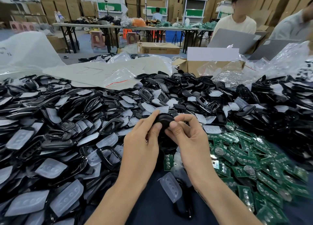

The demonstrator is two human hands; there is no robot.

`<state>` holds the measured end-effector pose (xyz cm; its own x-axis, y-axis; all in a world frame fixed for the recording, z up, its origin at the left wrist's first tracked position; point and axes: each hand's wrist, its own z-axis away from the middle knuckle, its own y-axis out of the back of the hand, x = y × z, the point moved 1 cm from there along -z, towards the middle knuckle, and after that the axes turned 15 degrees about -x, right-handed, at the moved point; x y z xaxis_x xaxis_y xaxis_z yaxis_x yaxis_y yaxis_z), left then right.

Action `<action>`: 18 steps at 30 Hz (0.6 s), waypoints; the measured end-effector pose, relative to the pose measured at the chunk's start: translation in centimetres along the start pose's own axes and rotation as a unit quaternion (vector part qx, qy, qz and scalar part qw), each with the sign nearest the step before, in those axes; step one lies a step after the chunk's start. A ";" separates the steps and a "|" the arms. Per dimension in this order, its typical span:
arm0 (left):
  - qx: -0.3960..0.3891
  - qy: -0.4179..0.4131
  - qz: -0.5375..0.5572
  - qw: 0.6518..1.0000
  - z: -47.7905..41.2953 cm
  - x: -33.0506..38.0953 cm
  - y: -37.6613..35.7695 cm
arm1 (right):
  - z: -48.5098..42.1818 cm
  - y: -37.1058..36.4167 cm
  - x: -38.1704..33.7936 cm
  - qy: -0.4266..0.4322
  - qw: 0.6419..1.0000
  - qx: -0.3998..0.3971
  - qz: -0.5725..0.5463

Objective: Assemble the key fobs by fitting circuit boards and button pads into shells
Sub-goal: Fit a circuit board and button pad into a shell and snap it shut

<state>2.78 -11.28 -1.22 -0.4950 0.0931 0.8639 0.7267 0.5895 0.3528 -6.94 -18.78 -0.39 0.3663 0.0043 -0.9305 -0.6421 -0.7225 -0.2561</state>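
Black key-fob shell [164, 121], one, gripped between my two hands: left hand [143, 140] and right hand [189, 137] both curl fingers round it. Loose shells [110, 125], clear button pads [50, 168] and green circuit boards [245, 159] lie heaped beyond counting, boards at right.

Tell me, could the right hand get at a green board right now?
Probably yes: the boards lie uncovered just beside the right hand, nothing between, though it pinches a black shell with the left hand.
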 end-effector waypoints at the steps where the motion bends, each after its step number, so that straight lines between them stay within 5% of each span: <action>1: -0.005 0.006 0.021 1.000 0.0 0.1 0.1 | 0.0 0.0 -0.1 0.004 1.000 -0.006 0.022; 18: -0.047 0.049 0.158 0.985 -0.2 0.6 0.3 | -0.3 0.7 -0.4 0.018 0.995 0.002 0.100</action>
<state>2.85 -11.22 -0.51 -0.1918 0.1803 0.9647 0.8805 0.4657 0.0880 -7.36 -19.49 -0.11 0.2549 -0.1633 -0.9531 -0.7067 -0.7042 -0.0683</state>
